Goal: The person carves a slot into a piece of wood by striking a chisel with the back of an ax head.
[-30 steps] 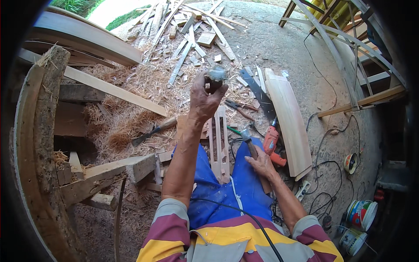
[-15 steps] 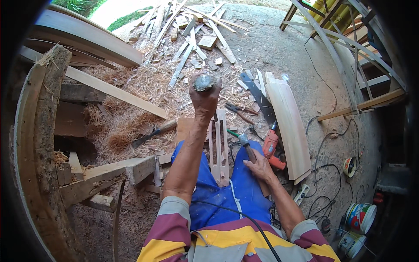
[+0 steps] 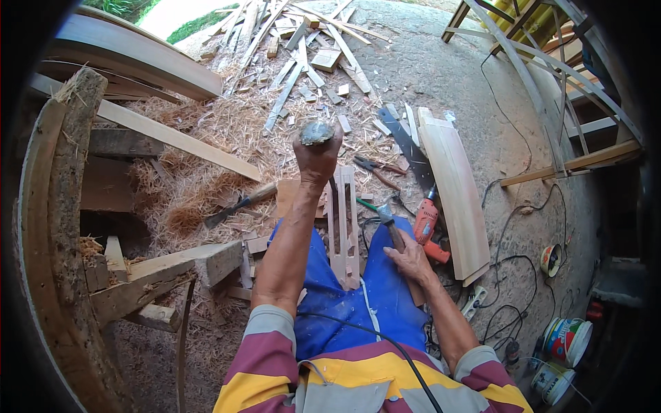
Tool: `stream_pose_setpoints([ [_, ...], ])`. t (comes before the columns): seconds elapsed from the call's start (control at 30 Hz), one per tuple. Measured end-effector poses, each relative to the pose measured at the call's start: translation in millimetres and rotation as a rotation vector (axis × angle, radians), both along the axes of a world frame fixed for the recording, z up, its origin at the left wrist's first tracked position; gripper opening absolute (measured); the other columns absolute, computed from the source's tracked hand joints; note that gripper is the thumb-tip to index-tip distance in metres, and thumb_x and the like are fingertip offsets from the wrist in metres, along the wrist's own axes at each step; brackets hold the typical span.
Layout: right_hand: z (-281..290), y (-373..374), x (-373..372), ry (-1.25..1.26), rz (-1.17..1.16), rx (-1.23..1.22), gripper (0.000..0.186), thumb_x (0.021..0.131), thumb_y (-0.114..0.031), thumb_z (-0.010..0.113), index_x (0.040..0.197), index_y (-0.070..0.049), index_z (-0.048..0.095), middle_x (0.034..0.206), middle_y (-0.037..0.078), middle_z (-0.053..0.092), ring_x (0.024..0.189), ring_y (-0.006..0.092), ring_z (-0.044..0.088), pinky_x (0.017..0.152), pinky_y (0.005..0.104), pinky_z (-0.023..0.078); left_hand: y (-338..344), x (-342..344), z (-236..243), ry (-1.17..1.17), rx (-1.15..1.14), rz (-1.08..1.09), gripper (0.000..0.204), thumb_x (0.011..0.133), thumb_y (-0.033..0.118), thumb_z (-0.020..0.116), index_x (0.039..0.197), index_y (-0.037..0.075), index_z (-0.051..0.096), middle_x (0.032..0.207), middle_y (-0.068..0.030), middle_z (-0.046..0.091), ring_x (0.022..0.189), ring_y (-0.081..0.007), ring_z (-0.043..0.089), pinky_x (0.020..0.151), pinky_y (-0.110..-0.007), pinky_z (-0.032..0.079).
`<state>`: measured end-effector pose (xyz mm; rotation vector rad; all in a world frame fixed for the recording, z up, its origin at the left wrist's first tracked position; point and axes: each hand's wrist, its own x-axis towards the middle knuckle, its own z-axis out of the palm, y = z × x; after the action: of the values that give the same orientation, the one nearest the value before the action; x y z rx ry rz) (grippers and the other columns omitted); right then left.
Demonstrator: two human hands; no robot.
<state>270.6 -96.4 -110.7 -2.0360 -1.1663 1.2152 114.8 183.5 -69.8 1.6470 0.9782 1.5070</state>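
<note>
My left hand (image 3: 319,153) is closed around an upright tool, probably a chisel (image 3: 317,133), whose battered round grey end faces up. A dark blade-like strip shows below my fist, beside a slotted wooden piece (image 3: 350,230) that stands between my thighs. My right hand (image 3: 410,260) is wrapped round the wooden handle of a hammer (image 3: 390,224) resting over my right thigh, its grey head pointing away from me. Close to that head lies a thin green object (image 3: 366,204). The lower end of the left-hand tool is partly hidden by my fist and forearm.
An orange power drill (image 3: 425,219), pliers (image 3: 377,171) and a handsaw (image 3: 406,148) lie ahead to the right, beside pale boards (image 3: 451,193). Another chisel (image 3: 241,204) lies on shavings at left. A rough timber frame (image 3: 172,275) stands left; cables (image 3: 516,260) and buckets (image 3: 568,341) are right.
My left fist has shifted slightly left and nearer with its tool, while the whole view has moved a little. Both grips are the same, and the hammer still rests over my thigh.
</note>
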Motion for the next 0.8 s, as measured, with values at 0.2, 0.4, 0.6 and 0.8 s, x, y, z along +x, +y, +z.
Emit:
stream_pose_setpoints([
  [0.2,2,-1,3,0.005,-0.003,-0.02,0.066,0.085,-0.036,0.071,0.141,-0.006,0.05,0.107,0.019,0.068,0.094,0.0265,0.066,0.087,0.0403,0.051,-5,15,16,0.071,-0.007,-0.079,0.026,0.089,0.024,0.074,0.075,0.004,0.064,0.07,-0.0043,0.066,0.066,-0.0235,0.063,0.071,-0.037,0.049],
  [0.4,1,-1,0,0.008,-0.015,-0.028,0.066,0.085,-0.036,0.071,0.14,-0.007,0.05,0.1,0.016,0.068,0.086,0.0245,0.065,0.08,0.0391,0.052,4,0,14,0.15,0.009,-0.075,0.026,0.085,0.022,0.076,0.074,0.002,0.064,0.064,-0.0044,0.063,0.06,-0.0215,0.061,0.067,-0.036,0.048],
  [0.6,7,3,-3,0.008,-0.013,-0.057,0.065,0.085,-0.037,0.071,0.14,-0.008,0.05,0.096,0.015,0.067,0.083,0.0242,0.065,0.077,0.0385,0.053,2,-1,14,-0.04,-0.179,-0.127,0.018,0.081,0.012,0.077,0.075,0.0,0.065,0.069,-0.0041,0.068,0.062,-0.0151,0.065,0.065,-0.032,0.052],
  [0.8,11,5,-2,0.022,-0.014,-0.108,0.067,0.085,-0.038,0.07,0.141,-0.008,0.049,0.094,0.015,0.067,0.084,0.0244,0.065,0.078,0.0385,0.053,10,-16,4,-0.043,-0.221,-0.07,0.015,0.083,0.01,0.074,0.075,0.0,0.066,0.071,-0.0037,0.07,0.063,-0.0146,0.067,0.065,-0.031,0.052],
])
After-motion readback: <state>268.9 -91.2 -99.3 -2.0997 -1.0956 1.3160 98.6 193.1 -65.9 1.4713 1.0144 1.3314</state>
